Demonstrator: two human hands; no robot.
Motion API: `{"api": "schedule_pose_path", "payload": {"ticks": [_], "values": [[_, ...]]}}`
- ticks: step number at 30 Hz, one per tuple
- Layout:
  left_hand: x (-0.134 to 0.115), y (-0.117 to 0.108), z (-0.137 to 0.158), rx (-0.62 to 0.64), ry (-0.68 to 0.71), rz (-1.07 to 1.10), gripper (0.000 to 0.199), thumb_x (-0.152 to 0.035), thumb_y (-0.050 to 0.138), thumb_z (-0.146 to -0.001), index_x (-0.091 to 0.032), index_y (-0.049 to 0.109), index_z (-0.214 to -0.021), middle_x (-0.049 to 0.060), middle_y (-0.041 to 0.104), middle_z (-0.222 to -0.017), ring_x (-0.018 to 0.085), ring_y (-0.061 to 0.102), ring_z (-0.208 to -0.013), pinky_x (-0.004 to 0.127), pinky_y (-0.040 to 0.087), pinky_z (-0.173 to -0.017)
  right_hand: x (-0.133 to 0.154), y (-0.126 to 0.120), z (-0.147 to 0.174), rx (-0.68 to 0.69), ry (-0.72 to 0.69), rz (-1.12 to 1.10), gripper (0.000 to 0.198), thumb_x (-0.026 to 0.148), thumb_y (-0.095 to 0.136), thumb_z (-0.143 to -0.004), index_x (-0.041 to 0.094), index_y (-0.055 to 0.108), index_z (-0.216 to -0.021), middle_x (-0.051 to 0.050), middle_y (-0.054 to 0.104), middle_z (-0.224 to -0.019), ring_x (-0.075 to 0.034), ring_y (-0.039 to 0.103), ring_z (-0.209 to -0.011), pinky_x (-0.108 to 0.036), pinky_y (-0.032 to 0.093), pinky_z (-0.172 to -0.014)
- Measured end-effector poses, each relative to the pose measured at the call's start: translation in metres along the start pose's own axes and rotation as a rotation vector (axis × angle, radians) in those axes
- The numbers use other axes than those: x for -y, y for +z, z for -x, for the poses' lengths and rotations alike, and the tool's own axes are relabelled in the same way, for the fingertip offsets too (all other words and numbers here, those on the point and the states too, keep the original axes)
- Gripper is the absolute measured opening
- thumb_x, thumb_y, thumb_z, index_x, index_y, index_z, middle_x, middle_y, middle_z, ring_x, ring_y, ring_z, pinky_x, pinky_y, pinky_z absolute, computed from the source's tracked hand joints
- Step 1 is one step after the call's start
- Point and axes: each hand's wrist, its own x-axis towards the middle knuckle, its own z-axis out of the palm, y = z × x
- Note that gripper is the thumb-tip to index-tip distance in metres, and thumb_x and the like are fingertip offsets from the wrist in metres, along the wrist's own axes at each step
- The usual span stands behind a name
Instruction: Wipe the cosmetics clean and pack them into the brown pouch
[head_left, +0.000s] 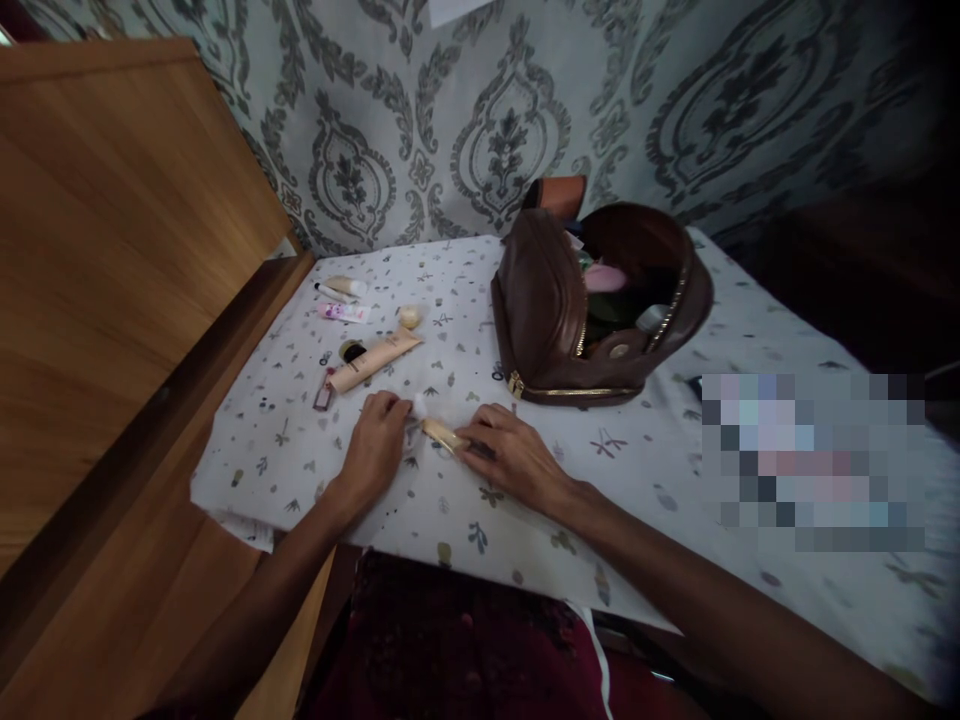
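Note:
Over the printed tablecloth, my right hand is closed round a small pale-yellow tube, its fingers at the tube's right end. Facing it, my left hand has its fingers pinched together beside the tube's other end. A small whitish, partly clear piece shows by those fingertips; blur hides what it is and whether the left fingers grip it. Just beyond the left hand lie a peach squeeze tube, a small pinkish glass bottle and a dark round item.
A brown leather bag stands unzipped behind my right hand, with several items inside. Farther left lie a pink-and-white tube, a beige tube and a round cream item. Wooden furniture borders the left; a pixelated patch covers the right.

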Motion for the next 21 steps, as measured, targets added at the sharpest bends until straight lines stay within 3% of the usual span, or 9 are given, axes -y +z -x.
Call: {"api": "schedule_pose_path", "payload": {"ticks": [6,9,13,17,21], "values": [[-0.046,0.008,0.008,0.112,0.146,0.125,0.028,-0.005,0.039,-0.092,-0.015,0.06,-0.108,0.01,0.062,-0.099,0.024,0.055,-0.096,0.04,0.052,-0.09,-0.002,0.002,0.002,0.028,-0.002,0.047,0.012,0.026,0.069,-0.085,0.017,0.066,-0.078,-0.007,0.061,-0.09,-0.022,0.057,-0.089,-0.034,0.05,-0.073],[-0.052,0.007,0.013,0.126,0.14,0.163,0.031,-0.007,0.039,-0.093,-0.015,0.055,-0.118,0.011,0.064,-0.106,0.025,0.056,-0.1,0.042,0.052,-0.09,-0.002,0.002,0.003,0.012,-0.015,0.056,0.012,0.026,0.071,-0.084,0.018,0.064,-0.077,-0.007,0.061,-0.09,-0.021,0.057,-0.087,-0.033,0.05,-0.072],[-0.03,0.002,0.008,0.105,0.106,0.147,0.025,-0.009,0.04,-0.094,-0.018,0.057,-0.111,0.007,0.064,-0.102,0.023,0.055,-0.099,0.042,0.052,-0.089,0.001,0.001,0.003,0.013,-0.033,0.063,0.006,0.025,0.066,-0.088,0.02,0.068,-0.09,-0.006,0.06,-0.089,-0.022,0.056,-0.088,-0.031,0.049,-0.07],[0.003,-0.002,-0.007,0.06,0.035,0.061,0.022,-0.01,0.04,-0.094,-0.017,0.06,-0.1,0.008,0.064,-0.097,0.024,0.054,-0.097,0.041,0.05,-0.088,0.005,-0.001,0.003,0.024,-0.055,0.043,0.021,0.022,0.056,-0.094,0.026,0.069,-0.11,-0.005,0.06,-0.088,-0.021,0.057,-0.088,-0.031,0.05,-0.071],[0.025,-0.002,-0.016,-0.021,-0.058,0.052,0.022,-0.013,0.041,-0.095,-0.017,0.061,-0.101,0.008,0.061,-0.102,0.023,0.055,-0.1,0.038,0.048,-0.087,0.007,-0.002,0.003,0.045,-0.081,0.074,0.018,0.027,0.06,-0.092,0.022,0.07,-0.106,-0.007,0.062,-0.092,-0.022,0.057,-0.089,-0.033,0.051,-0.07]]}}
